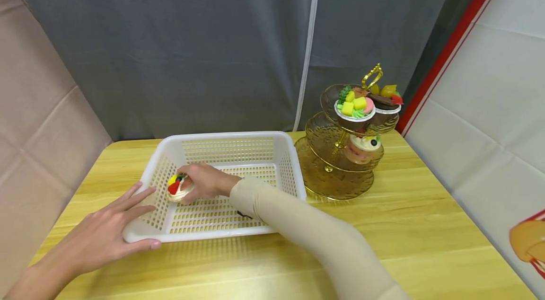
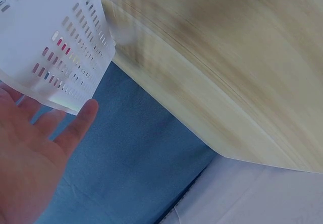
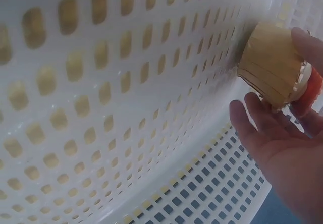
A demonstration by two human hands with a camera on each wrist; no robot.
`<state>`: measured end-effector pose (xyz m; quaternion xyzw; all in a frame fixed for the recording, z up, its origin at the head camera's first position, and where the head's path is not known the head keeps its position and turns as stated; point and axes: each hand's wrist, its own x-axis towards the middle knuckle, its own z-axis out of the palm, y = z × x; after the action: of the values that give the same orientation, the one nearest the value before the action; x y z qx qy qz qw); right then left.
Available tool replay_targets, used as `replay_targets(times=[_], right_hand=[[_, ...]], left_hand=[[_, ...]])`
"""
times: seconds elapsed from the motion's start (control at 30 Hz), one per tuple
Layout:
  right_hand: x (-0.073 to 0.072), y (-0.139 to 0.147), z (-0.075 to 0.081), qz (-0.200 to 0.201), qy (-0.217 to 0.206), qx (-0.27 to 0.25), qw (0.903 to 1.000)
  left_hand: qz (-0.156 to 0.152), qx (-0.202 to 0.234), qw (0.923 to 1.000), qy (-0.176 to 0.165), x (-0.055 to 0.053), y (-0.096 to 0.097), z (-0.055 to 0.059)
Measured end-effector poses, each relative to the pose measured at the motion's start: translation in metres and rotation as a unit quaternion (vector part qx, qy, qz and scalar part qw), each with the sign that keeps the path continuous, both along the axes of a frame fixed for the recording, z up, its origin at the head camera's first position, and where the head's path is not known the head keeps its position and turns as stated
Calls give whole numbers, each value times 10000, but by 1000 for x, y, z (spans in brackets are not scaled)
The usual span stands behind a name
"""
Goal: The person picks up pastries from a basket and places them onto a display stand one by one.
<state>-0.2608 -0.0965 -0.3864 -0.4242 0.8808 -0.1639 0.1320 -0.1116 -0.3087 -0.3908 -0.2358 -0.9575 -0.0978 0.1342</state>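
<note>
My right hand (image 1: pixel 206 180) reaches into the white plastic basket (image 1: pixel 227 232) and grips a small fruit-topped cake (image 1: pixel 183 192) near its left end. Red, yellow and dark fruit pieces show on the cream. In the right wrist view, the thumb and fingers are on either side of the cake's tan cup (image 3: pixel 270 65), which is tilted close to the perforated basket wall (image 3: pixel 116 82). Over the basket's left rim, my left hand (image 1: pixel 111 226) lies with fingers spread and extended. The left wrist view has its fingers (image 2: pixel 78 125) along the rim.
Right of the basket stands a three-tier amber glass stand (image 1: pixel 336 186) with gold trim. Its top tier bears two cupcakes, one with a green and yellow topping (image 1: pixel 355 107); a cream-topped cake cup (image 1: pixel 362 148) sits lower. A grey curtain (image 1: pixel 204 54) hangs behind the wooden table (image 1: pixel 417 224).
</note>
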Motion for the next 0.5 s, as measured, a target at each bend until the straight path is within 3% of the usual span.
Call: replay_targets(times=[0.23, 0.5], right_hand=[[2, 10, 8, 78, 120, -186, 9997], [8, 27, 29, 579, 272, -581, 9963]], left_hand=[[-14, -10, 10000, 72, 0, 1, 0], [-29, 22, 10000, 75, 0, -1, 0]])
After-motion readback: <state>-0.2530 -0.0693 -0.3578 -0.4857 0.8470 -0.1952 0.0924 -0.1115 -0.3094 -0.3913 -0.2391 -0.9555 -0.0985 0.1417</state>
